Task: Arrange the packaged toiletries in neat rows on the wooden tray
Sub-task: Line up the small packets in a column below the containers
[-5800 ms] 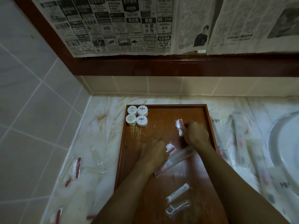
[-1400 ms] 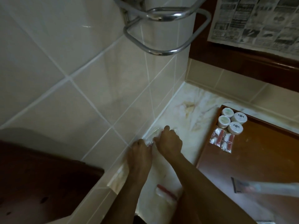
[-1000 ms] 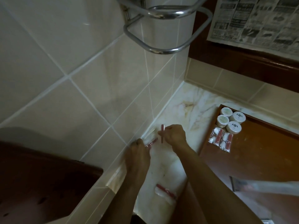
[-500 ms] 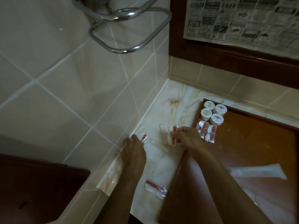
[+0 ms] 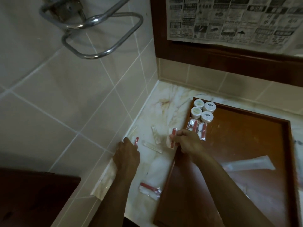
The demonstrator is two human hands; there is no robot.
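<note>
The wooden tray [image 5: 246, 136] lies on the marble counter at the right. In its far left corner stand several white round jars [image 5: 203, 110], with two red-and-white packets [image 5: 197, 130] just in front of them. My right hand [image 5: 188, 142] holds a red-and-white packet [image 5: 172, 138] upright just left of the tray's left rim. My left hand [image 5: 127, 153] pinches another small red packet [image 5: 136, 141] by the wall. A long clear sleeve [image 5: 249, 163] lies across the tray.
Two thin clear packets [image 5: 155, 134] lie on the marble counter [image 5: 165, 102] between my hands, and one more red packet [image 5: 150, 190] near the counter's front edge. A chrome towel ring [image 5: 101, 31] sticks out of the tiled wall. Newspaper covers the mirror above.
Both hands picked red packets off the counter by the wall. My right hand has carried its packet rightward to the tray's edge. The view has swung right.
</note>
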